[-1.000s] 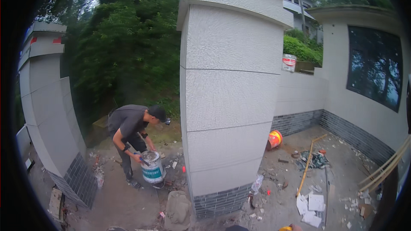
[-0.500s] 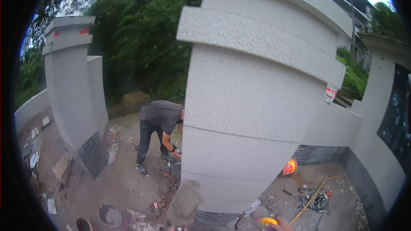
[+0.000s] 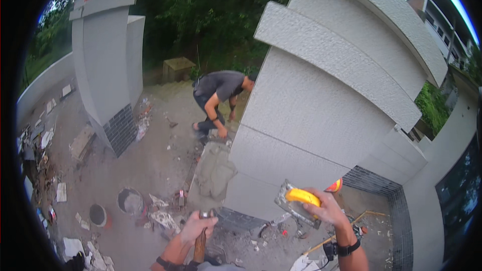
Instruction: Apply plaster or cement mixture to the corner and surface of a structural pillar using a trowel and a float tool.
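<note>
Yard [image 3: 160, 168] strewn with rubble [image 3: 47, 138], pale pillar [image 3: 311, 115] ahead. Right hand [image 3: 329, 208] grips yellow-handled float [image 3: 302, 196] near pillar's lower face; left hand [image 3: 195, 228] holds wooden handle [image 3: 200, 247]. Float's tilted edge could scratch pillar if swung close

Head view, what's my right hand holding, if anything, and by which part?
Your right hand holds a flat plastering float by its yellow handle.

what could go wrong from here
The float in the right hand might scuff the pillar if its edge catches the face. The heaped grey mortar beyond the left hand could slump and drop. The scraps strewn on the ground might trip someone.
</note>
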The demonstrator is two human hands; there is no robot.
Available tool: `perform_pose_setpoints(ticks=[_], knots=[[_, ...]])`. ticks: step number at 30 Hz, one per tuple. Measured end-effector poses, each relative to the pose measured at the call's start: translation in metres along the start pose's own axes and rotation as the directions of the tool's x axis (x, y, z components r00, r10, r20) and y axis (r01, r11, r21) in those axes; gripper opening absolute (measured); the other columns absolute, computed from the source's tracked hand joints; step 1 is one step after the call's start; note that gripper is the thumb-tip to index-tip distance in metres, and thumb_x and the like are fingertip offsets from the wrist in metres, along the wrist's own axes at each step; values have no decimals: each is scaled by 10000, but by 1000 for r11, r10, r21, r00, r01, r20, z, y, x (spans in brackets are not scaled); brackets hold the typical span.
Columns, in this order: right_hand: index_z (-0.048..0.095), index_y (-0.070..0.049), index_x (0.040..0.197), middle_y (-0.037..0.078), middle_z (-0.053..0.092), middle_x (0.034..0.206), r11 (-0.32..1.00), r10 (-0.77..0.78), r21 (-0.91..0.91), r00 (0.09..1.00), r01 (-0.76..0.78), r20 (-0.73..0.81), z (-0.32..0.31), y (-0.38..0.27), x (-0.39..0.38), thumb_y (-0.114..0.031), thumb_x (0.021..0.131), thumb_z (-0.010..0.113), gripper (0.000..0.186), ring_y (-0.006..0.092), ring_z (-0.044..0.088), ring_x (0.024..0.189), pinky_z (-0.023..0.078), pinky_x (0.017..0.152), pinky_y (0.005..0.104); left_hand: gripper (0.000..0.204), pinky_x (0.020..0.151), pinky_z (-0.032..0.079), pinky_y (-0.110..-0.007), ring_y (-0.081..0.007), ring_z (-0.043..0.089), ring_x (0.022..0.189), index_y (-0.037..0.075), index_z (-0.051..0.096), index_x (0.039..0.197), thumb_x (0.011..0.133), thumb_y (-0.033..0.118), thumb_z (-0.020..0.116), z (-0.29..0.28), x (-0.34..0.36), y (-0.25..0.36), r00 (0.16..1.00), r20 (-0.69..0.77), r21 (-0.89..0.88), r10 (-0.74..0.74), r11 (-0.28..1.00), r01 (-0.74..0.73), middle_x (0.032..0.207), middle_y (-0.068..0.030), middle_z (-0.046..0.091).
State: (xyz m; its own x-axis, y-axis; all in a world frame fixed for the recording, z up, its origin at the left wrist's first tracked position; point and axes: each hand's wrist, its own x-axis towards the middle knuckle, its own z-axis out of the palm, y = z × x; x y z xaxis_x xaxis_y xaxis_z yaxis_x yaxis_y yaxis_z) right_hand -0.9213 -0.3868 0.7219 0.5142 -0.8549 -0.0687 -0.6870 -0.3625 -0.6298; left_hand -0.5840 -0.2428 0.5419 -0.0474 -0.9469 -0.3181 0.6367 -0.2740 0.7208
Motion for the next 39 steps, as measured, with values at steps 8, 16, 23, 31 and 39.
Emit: perform_pose_setpoints(ticks=[8,16,23,31,39], knots=[[581,-38,1268,127,673,1061,938,-347,-33,935,345,-77,2,-78,29,-207,862,700,456,198,645,917,494,831,308,198,391,358,-233,-80,461,434,85,497,953,884,95,683,10,-1,28,997,0,-3,79,997,-79,585,15,484],[588,-24,1257,157,668,1151,870,-493,-42,865,491,-95,26,-94,55,-191,856,705,451,256,668,1014,486,879,316,211,376,326,-239,-81,441,421,77,494,941,883,112,694,19,7,33,996,67,-21,59,998,-58,576,10,476],[591,1,1252,132,657,1155,914,-352,175,930,366,-106,39,-68,65,-201,852,719,466,202,632,957,474,848,304,170,388,331,-243,-80,441,431,74,506,905,901,107,673,34,11,25,987,162,-41,-7,999,14,585,15,474],[592,-28,1251,151,673,1134,844,-518,93,848,528,-112,52,-37,81,-178,862,702,431,271,677,964,505,850,334,157,395,341,-239,-82,439,438,67,505,907,907,95,660,44,15,21,986,161,-47,-33,998,41,593,9,476],[557,-72,1290,167,683,1070,927,-328,-112,918,358,222,12,-56,73,-283,894,652,458,344,681,938,523,822,376,184,397,356,-256,-92,466,446,85,496,912,888,103,677,35,24,27,981,193,-31,-23,999,29,592,5,489]])
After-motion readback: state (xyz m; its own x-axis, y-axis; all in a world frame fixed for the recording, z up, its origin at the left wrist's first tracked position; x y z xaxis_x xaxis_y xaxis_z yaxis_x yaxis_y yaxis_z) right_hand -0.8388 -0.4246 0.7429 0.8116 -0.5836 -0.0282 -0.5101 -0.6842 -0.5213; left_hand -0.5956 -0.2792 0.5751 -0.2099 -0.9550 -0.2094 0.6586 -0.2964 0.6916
